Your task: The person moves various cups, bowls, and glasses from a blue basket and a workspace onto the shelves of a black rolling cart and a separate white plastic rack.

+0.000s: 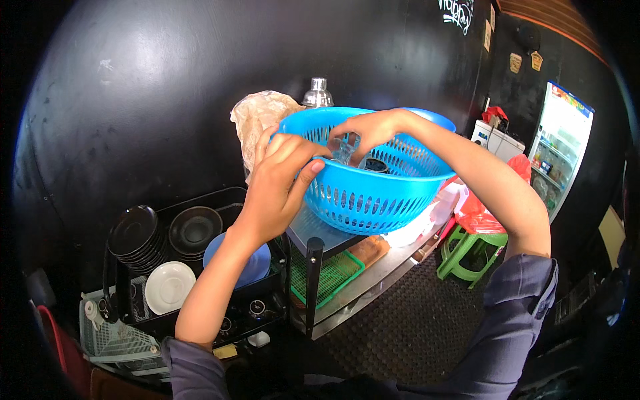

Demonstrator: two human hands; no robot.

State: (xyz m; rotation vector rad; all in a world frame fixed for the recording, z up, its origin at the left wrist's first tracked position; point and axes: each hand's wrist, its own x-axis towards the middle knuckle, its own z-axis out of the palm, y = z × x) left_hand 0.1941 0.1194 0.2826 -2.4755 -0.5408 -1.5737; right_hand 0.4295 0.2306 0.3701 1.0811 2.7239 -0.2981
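Observation:
A blue slotted plastic basket (372, 200) stands on a shelf top with a dark metal corner post. My left hand (282, 175) grips its near left rim, the thumb on the outer side. Reaching over from the right, my right hand (372, 131) has its fingers around a clear drinking glass (343, 150) inside the basket. The base of the glass is hidden by the rim. Beside it in the basket sits a dark round item (376, 165), only partly visible.
To the left, a black rack (131, 300) carries stacked black saucers (134, 232), a white plate (170, 288) and a blue plate (250, 265). Behind the basket are a crumpled brown bag (262, 117) and a steel shaker top (318, 94). A green stool (467, 252) stands right, before a glass-door fridge (562, 150).

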